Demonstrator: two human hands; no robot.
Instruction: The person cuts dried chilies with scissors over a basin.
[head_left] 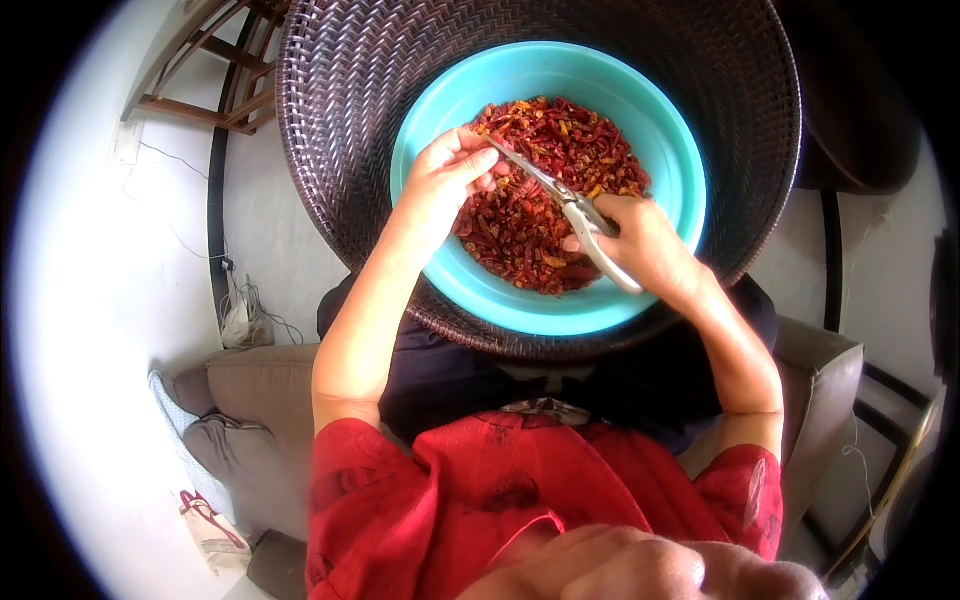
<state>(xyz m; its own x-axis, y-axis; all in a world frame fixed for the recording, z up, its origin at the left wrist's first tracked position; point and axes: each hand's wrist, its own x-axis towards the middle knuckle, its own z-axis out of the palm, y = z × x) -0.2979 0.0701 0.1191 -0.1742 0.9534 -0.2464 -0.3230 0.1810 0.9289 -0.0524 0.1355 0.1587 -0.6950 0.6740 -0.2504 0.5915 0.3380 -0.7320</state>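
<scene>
A turquoise plastic basin [500, 305] holds a heap of dried red chilies [560, 145], many of them in cut pieces. Over the heap, my right hand [645, 250] grips a pair of scissors [560, 195] with pale handles, the blades pointing up and left. My left hand [450, 185] is closed in a pinch near the blade tips, at the basin's left side. Between its fingertips is a reddish bit that looks like a dried chili. How far the blades are apart is hard to make out.
The basin sits in a large dark woven basket [335, 130] at my knees. I sit on a brown sofa [265, 390]. A wooden chair [215, 70] stands at the far left, and a cable with a plug [245, 315] lies by the left wall.
</scene>
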